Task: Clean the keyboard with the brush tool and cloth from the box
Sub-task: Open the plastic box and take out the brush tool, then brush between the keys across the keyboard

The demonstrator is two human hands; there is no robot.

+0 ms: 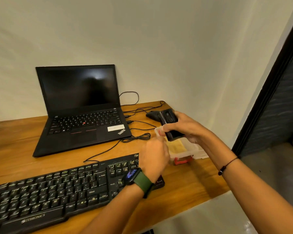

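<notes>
A black keyboard [49, 188] lies along the desk's near edge. Right of it stands a clear plastic box [191, 149] with a red latch, and a yellow cloth [176, 146] lies inside. My right hand [184, 127] grips a black brush tool [169, 124] above the box. My left hand [153, 154], with a green-strapped watch on its wrist, hovers at the box's left side over the keyboard's right end. Its fingers are blurred and curled toward the box; whether they hold anything is unclear.
A black laptop [81, 105] stands open at the back of the wooden desk [10, 142]. A black mouse [152, 114] and several cables [135, 139] lie between laptop and box. The desk's right edge runs just beyond the box.
</notes>
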